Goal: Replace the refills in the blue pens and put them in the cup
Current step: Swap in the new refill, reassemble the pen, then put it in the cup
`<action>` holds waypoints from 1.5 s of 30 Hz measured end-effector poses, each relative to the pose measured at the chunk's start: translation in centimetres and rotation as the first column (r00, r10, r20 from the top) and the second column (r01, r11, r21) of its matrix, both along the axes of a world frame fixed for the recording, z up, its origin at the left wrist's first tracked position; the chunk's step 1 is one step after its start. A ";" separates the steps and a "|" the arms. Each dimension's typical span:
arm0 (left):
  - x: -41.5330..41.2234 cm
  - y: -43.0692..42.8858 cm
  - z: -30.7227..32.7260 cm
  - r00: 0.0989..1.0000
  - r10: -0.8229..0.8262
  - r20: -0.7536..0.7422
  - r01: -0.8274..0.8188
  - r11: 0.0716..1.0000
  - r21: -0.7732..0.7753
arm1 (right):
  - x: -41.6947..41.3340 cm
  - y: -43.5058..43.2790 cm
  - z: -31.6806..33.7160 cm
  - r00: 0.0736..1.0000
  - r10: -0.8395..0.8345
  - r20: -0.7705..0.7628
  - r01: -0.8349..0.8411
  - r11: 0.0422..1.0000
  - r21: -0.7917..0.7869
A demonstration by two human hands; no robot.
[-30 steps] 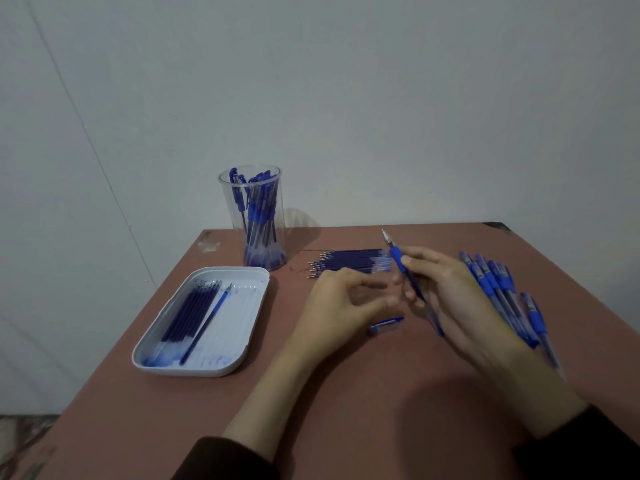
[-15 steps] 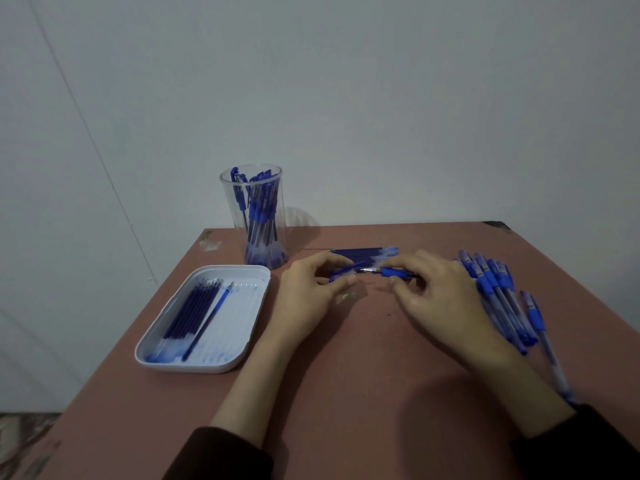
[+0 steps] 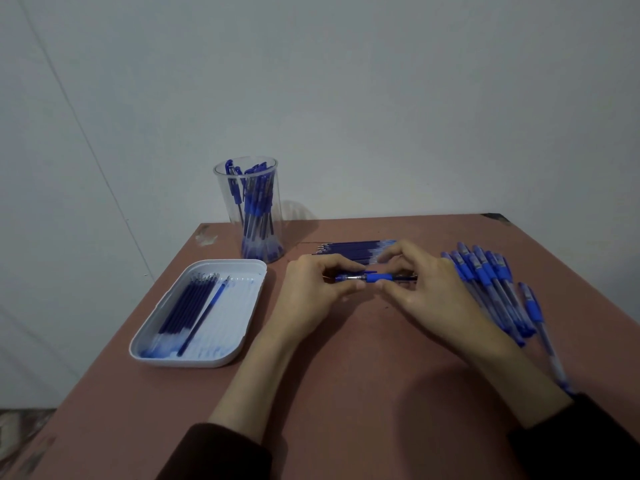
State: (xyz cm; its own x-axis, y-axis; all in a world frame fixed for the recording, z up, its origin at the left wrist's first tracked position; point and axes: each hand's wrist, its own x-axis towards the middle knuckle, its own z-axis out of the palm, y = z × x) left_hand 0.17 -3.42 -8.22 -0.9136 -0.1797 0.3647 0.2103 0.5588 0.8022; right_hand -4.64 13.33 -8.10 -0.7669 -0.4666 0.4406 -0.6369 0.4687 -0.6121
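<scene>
One blue pen [image 3: 375, 278] — level — in the pinch of left hand [image 3: 311, 292] and right hand [image 3: 429, 289].

A second ago the pen [image 3: 377, 278] stood tilted in the right hand [image 3: 433, 289] alone, its tip up and away. Now it lies level, with its silver tip toward the left hand [image 3: 311, 289]. A small blue piece [image 3: 341, 278] then lay on the table [image 3: 346, 375] just below the left hand's fingers. It has left the table – the left hand, which held nothing then, pinches it at the pen's tip end. Half a second ago that piece sat at an angle to the pen; now it lines up with it. Both hands have moved farther out, close to the loose refills [image 3: 353, 249].
</scene>
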 end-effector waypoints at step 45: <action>-3.5 -11.4 12.3 0.850 0.347 -0.395 -0.484 0.811 -0.328 | -0.2 -1.3 -1.5 0.998 0.061 -0.011 -0.062 0.998 -0.016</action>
